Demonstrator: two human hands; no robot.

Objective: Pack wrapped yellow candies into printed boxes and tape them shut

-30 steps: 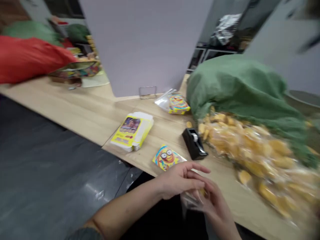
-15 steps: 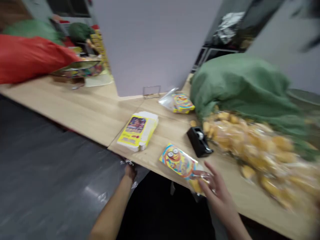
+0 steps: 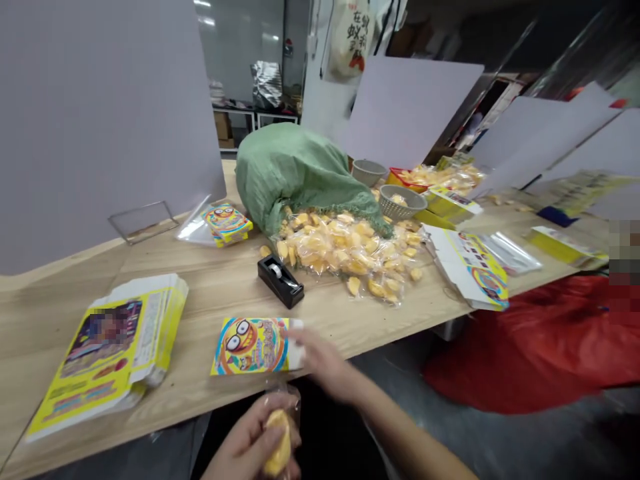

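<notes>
Grey partition boards (image 3: 90,120) stand along the far side of your long wooden table (image 3: 200,287), and a red sheet (image 3: 530,340) lies on the floor to the right. Your left hand (image 3: 247,443) is at the near edge, just below the tabletop, with its fingers curled and clamped on a clear bag (image 3: 289,400) holding a yellow piece (image 3: 277,443). Your right hand (image 3: 323,360) reaches to the right end of a flat printed carton (image 3: 253,347), which lies with its cartoon face up near the table's near edge. Those fingers are blurred at the carton's white flap, so you can't tell whether they are apart or together.

Left of that carton sits a stack of flat yellow cartons (image 3: 115,353). Farther away, a black tape dispenser (image 3: 280,280) stands just beside a heap of bagged yellow pieces (image 3: 345,253) spilling from a green sack (image 3: 290,173). A wire strainer (image 3: 397,202) sits right of the sack.
</notes>
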